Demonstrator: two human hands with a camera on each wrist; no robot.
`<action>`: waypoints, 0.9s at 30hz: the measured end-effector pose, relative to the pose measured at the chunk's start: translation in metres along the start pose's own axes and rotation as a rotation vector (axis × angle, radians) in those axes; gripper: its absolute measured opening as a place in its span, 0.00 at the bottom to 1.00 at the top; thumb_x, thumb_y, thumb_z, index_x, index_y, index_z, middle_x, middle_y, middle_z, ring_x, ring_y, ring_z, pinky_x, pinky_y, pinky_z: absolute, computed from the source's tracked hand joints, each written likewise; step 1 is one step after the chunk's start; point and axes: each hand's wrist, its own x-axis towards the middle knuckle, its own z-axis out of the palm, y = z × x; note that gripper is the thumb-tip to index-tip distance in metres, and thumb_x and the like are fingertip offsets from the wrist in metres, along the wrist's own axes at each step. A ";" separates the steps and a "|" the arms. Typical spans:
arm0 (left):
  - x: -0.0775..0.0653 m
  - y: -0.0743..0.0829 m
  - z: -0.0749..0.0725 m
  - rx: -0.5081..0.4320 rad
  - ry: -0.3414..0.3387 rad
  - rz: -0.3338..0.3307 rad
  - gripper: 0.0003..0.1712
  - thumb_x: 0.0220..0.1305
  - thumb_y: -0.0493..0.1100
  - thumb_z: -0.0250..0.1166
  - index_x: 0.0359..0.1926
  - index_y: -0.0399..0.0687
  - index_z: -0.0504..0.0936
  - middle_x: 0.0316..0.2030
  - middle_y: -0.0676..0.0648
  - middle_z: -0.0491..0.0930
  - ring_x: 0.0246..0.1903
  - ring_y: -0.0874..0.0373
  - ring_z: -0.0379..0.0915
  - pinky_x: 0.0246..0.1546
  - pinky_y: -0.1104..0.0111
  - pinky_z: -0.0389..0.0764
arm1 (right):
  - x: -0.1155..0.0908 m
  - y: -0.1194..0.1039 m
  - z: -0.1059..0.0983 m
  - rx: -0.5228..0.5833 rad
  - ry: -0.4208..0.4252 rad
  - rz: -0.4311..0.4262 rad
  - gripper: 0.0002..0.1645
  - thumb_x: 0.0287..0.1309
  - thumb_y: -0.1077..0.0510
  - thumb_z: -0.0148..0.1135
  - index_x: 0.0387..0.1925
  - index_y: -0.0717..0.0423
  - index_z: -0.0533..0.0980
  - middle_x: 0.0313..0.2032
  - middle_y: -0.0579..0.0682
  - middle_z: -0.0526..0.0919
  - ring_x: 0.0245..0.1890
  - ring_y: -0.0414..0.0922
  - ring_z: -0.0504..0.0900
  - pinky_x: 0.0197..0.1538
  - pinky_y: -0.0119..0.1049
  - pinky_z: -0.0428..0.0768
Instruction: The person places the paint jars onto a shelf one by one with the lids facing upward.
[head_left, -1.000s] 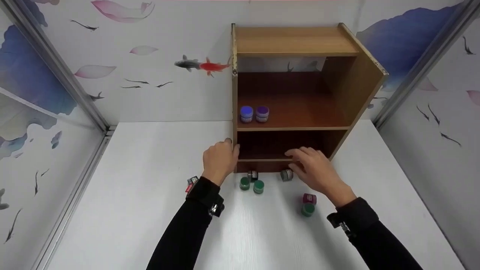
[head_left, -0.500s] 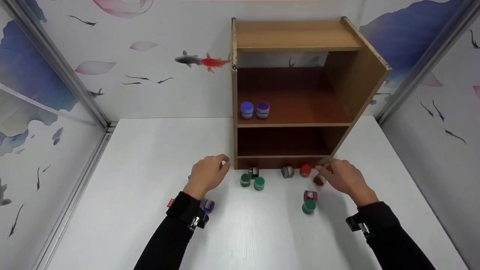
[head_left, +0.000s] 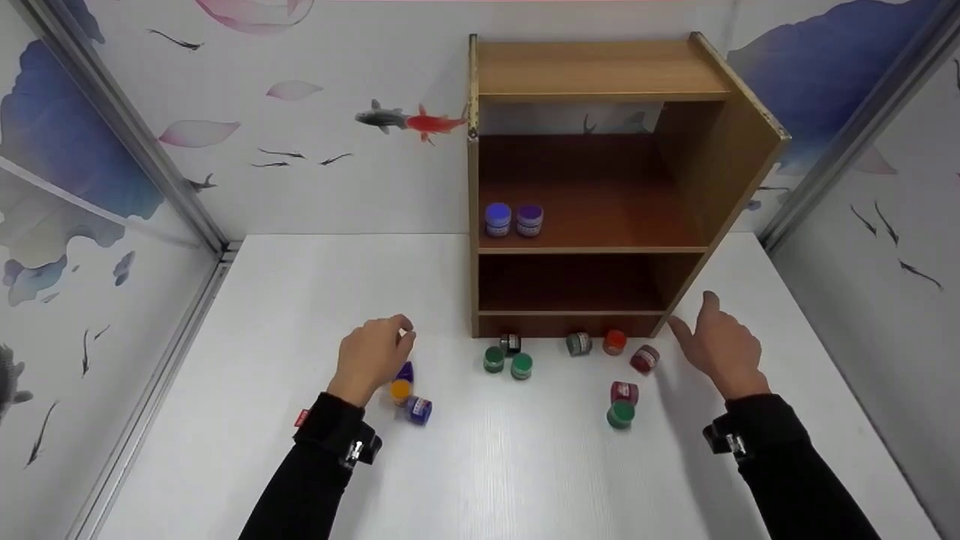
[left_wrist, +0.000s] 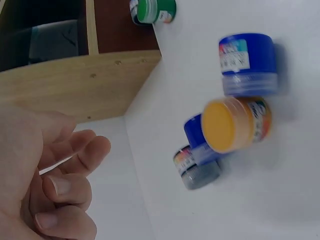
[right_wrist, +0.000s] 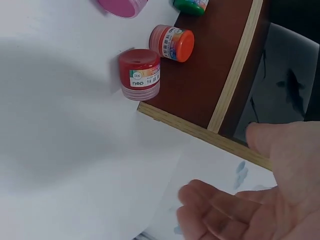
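My left hand hovers over the table left of the wooden shelf unit, fingers loosely curled and holding nothing. Close to it lie a yellow paint jar, a blue paint jar, another blue one partly covered and a grey jar. My right hand is just beyond the unit's right front corner, thumb spread away and nothing held. Nearest to it are a dark red paint jar and an orange jar. Two jars, blue-lidded and purple-lidded, stand on the middle shelf.
Along the unit's front base lie a black jar, two green jars and a grey-green jar. Nearer the viewer are a magenta jar and a green jar. Patterned walls enclose the white table.
My left hand has left the unit's left side and moved left, uncovering the yellow and blue jars. My right hand has moved from the lower shelf rightward, revealing the orange and dark red jars.
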 end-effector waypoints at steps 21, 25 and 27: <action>-0.018 -0.042 0.028 0.103 -0.061 0.015 0.16 0.58 0.31 0.65 0.47 0.49 0.83 0.40 0.44 0.86 0.37 0.46 0.83 0.33 0.55 0.81 | 0.028 -0.006 0.012 0.173 0.101 -0.010 0.34 0.71 0.40 0.45 0.55 0.69 0.68 0.42 0.70 0.82 0.32 0.58 0.83 0.24 0.36 0.70; -0.018 -0.044 0.030 0.116 -0.044 0.030 0.18 0.56 0.31 0.66 0.47 0.50 0.84 0.40 0.44 0.86 0.37 0.45 0.83 0.32 0.55 0.81 | 0.031 -0.007 0.009 0.186 0.134 0.008 0.35 0.71 0.37 0.42 0.51 0.67 0.70 0.40 0.68 0.83 0.31 0.58 0.83 0.23 0.35 0.68; -0.019 -0.044 0.030 0.113 -0.044 0.039 0.18 0.54 0.32 0.69 0.47 0.50 0.84 0.40 0.44 0.87 0.37 0.45 0.83 0.32 0.55 0.81 | 0.033 -0.007 0.007 0.190 0.150 0.010 0.35 0.71 0.37 0.41 0.49 0.67 0.72 0.39 0.68 0.83 0.31 0.58 0.83 0.22 0.35 0.68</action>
